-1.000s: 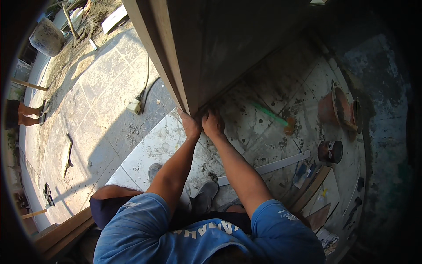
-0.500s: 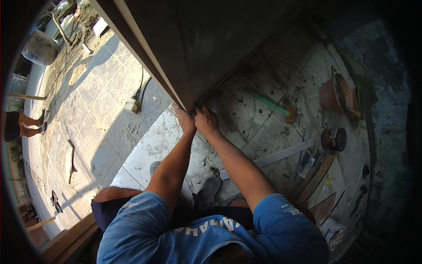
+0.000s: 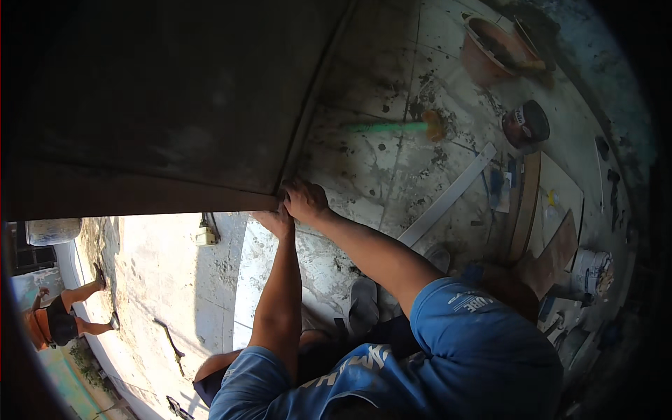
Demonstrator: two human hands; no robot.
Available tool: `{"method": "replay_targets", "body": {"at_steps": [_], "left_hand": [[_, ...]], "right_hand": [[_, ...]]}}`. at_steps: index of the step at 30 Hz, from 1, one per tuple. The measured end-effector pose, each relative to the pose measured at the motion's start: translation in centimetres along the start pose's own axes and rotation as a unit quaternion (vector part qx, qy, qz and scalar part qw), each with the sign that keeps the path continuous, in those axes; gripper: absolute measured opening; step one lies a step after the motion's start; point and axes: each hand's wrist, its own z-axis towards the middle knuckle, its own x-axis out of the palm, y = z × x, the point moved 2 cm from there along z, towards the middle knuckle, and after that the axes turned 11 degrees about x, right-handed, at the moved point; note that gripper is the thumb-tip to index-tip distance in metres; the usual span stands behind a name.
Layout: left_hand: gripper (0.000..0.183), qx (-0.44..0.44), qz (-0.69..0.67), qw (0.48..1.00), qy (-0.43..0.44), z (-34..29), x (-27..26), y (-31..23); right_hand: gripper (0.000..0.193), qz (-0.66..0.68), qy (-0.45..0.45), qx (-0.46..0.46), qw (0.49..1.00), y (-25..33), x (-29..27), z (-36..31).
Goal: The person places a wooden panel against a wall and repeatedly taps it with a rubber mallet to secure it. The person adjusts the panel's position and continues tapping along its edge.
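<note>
A large dark door-like panel [image 3: 161, 98] with a brown frame edge fills the upper left, its near corner reaching my hands. My right hand [image 3: 306, 201] is closed, fingers curled at that corner. Just beside and below it, my left hand [image 3: 277, 222] grips the underside of the same edge, its fingers partly hidden by the panel. The hands almost touch each other. Whatever small thing may lie between the fingers cannot be made out.
On the stained tiles lie a green-handled mallet [image 3: 392, 127], a long white strip [image 3: 448, 196] and a wooden plank [image 3: 526, 203]. A reddish basin [image 3: 483, 59] and dark tin [image 3: 526, 124] stand at right. At left are a white box with a cable [image 3: 205, 236] and another person [image 3: 63, 315].
The view has turned, and the panel now spreads across the upper left, with its broad face showing. Both hands remain at its corner. The other person has moved, with more of the body visible.
</note>
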Motion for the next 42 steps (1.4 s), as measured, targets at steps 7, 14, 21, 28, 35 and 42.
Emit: {"method": "replay_targets", "body": {"at_steps": [7,14,21,28,35,42], "left_hand": [[0.057,0.003,-0.016,1.0,-0.02,-0.7,0.7,2.1],[0.061,-0.057,-0.015,0.998,0.009,-0.5,-0.6,5.2],[0.077,0.022,0.037,0.998,0.05,0.0,-2.2,-0.5],[0.076,-0.07,0.01,0.97,-0.231,6.3,-13.0,-1.7],[0.056,0.107,-0.111,0.949,-0.274,16.1,-16.1,-12.7],[0.047,0.032,-0.219,0.877,-0.426,20.7,-13.2,-21.4]], "right_hand": [[0.055,0.059,0.009,0.198,0.978,-4.7,-3.0,5.2],[0.066,0.077,0.023,0.337,0.938,-9.3,-6.2,7.7],[0.053,0.161,-0.017,0.267,0.95,-16.1,1.3,12.3],[0.055,0.28,-0.024,0.173,0.944,-11.8,5.0,19.3],[0.042,0.12,0.026,0.193,0.974,-16.0,10.0,23.7],[0.039,0.203,-0.009,0.256,0.945,-15.2,11.1,24.3]]}}
